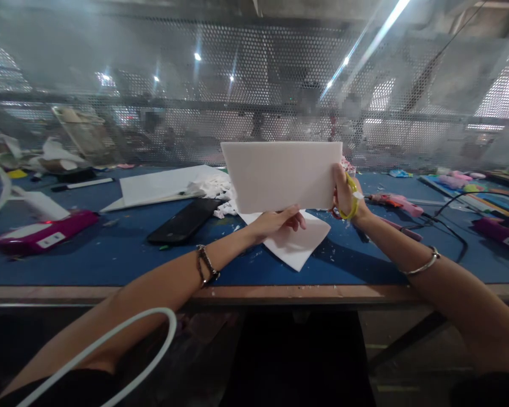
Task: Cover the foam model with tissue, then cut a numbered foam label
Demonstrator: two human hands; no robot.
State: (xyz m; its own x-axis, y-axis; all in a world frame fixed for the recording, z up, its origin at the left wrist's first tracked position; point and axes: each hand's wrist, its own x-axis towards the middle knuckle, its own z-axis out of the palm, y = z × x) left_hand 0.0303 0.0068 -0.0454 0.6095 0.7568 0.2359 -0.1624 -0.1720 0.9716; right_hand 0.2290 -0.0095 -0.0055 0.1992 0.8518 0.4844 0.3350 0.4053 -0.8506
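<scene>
The white board (286, 175) is up in front of me, raised above the table (123, 265) and tilted so that its broad face is towards me. My right grip (343, 191) is closed on its right edge, thumb over the near face; my other fingers there are mostly hidden. My left grip (277, 221) is at its lower edge, fingers loosely curled; I cannot tell whether it pinches the board or only props it. If it only props, most of the hold is at one side, and the board could swing or droop at its far left corner. Squeezing too hard on the right could dent that edge, if the stuff is as soft as it looks.

A yellow loop (351, 204) sits around my right grip, close by the board's right edge; it could catch or scuff there.

Directly below the board lies a loose white sheet (299, 249), which could slide or crease if I lower the board onto it carelessly. Crumpled white scraps (220, 189), just left of the board, could get trapped under it and mark its face. The black phone (186, 220), lower and further left, could be knocked by my forearm. Right of the board lies a pink tool (396, 203) near a dark cord (453, 240); a wide sweep of my right arm could snag that cord and drag things along.
</scene>
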